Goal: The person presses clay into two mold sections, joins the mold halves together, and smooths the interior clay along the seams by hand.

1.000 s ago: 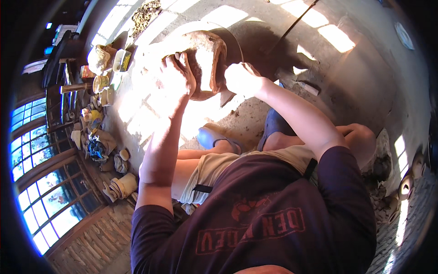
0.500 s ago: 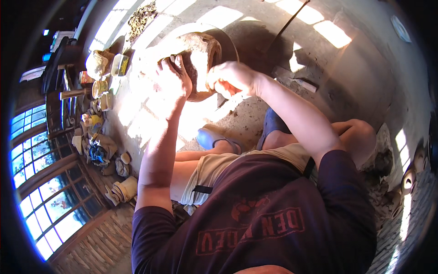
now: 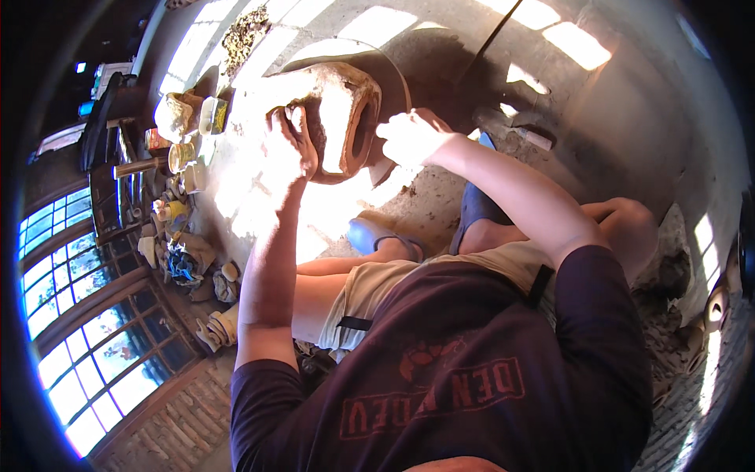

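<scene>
We wear a dark purple T-shirt with red print, light tan shorts and blue shoes [image 3: 376, 236].
</scene>
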A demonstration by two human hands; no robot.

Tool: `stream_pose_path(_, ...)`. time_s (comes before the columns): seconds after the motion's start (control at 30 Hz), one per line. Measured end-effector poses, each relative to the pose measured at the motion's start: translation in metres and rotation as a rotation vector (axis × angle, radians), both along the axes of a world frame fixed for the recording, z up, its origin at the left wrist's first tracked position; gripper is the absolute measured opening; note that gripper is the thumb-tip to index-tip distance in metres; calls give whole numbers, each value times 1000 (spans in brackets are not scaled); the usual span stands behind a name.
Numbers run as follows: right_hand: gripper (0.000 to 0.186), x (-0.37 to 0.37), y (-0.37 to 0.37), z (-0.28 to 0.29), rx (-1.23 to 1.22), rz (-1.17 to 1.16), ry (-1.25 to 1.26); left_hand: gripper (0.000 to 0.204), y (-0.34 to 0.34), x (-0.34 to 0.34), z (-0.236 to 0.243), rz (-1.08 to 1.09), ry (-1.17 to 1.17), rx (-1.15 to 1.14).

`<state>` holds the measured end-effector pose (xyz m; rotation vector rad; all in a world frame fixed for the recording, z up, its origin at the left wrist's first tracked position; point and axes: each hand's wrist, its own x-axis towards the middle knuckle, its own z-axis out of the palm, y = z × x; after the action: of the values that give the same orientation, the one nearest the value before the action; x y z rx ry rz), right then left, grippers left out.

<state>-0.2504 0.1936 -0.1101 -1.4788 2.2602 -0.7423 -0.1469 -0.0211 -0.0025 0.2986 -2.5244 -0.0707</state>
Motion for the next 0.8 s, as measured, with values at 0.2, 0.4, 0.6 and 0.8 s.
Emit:
stream_pose_path(0.2,51,48,6,44,151,19,-345,40,-3,6,4,-1,-10,-3)
stream_pose_path(0.4,18,64,0,14,-426,192,-2252,41,-4,5,6,-21,-7,4)
stream_pose_path(0.6,23,78,-9,40,-803,-443,-2279,42,-7,5,13,-71,-7,21)
stream_pose_path(0.8,29,57,28,70,-603,-535,-887,43,17,22,37,-271,-14,91)
